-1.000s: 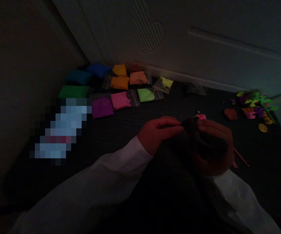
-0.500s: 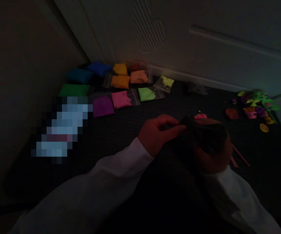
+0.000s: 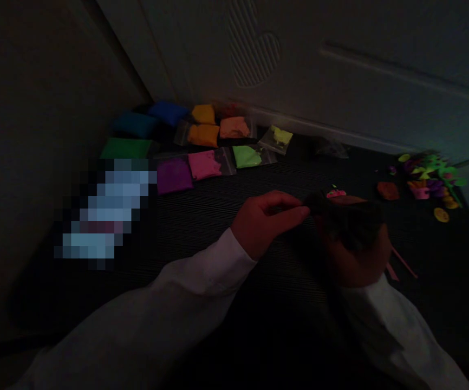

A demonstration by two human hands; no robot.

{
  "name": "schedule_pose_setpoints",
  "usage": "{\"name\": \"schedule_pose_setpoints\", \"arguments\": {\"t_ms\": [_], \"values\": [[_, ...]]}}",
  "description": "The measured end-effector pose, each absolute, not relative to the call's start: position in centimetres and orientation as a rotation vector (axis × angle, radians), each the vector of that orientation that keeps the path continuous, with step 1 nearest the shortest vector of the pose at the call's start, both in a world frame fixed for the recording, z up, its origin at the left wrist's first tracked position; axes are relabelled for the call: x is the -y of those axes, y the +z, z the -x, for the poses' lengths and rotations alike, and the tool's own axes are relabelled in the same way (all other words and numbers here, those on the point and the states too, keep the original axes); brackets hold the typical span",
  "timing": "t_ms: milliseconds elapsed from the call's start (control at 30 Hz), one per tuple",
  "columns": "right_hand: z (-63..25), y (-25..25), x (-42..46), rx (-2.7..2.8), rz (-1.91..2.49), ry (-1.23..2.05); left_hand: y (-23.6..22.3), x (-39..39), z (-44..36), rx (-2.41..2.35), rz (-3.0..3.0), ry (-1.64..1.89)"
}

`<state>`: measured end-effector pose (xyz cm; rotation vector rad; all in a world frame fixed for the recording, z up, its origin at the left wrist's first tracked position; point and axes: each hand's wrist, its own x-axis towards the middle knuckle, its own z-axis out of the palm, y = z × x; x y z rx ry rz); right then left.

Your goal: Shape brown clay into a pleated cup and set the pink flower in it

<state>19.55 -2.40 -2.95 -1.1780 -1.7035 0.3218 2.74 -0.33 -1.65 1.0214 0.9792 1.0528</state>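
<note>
My left hand (image 3: pixel 262 225) is closed in a pinch, thumb and index finger on the left end of a dark, soft-looking lump (image 3: pixel 352 219). My right hand (image 3: pixel 356 265) cups around the lump's body from the right and below. Both hands hold it just above the black table. In this dim light its material cannot be made out. Behind the right hand lies a small pink piece (image 3: pixel 336 193) with a bit of green, partly covered. To the right of that hand are thin pink sticks or tools (image 3: pixel 404 262), their near ends hidden.
Plastic bags of coloured clay, including purple (image 3: pixel 174 176), pink (image 3: pixel 204 164) and light green (image 3: pixel 246 156), lie at the back left. A blurred-out bright rectangle (image 3: pixel 108 211) is nearer on the left. A reddish-brown lump (image 3: pixel 388 190) and small colourful clay figures (image 3: pixel 431 176) sit at the right.
The right hand has turned with the dark lump, so more of the lump faces up and its fingers show less. The left pinch stays at its end. The view has shifted slightly.
</note>
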Motion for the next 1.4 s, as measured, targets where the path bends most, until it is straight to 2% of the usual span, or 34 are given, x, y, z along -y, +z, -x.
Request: {"name": "schedule_pose_setpoints", "arguments": {"t_ms": [400, 667, 1000, 1400], "values": [[-19.6, -3.1, 2.37, 1.697, 1.221, 0.305, -1.91, 0.37, -2.81, -1.051, -1.132, 1.031], [-19.6, -3.04, 2.29, 1.684, 1.248, 0.313, -1.62, 1.19, -2.66, -1.249, -1.888, 1.52], [-19.56, -2.91, 2.44, 1.736, 1.209, 0.326, -1.83, 0.88, -2.56, -1.236, -2.119, 1.581], [-19.35, -2.88, 2.35, 1.741, 1.321, 0.261, -1.45, 1.28, -2.47, -1.215, -2.079, 1.503]]}}
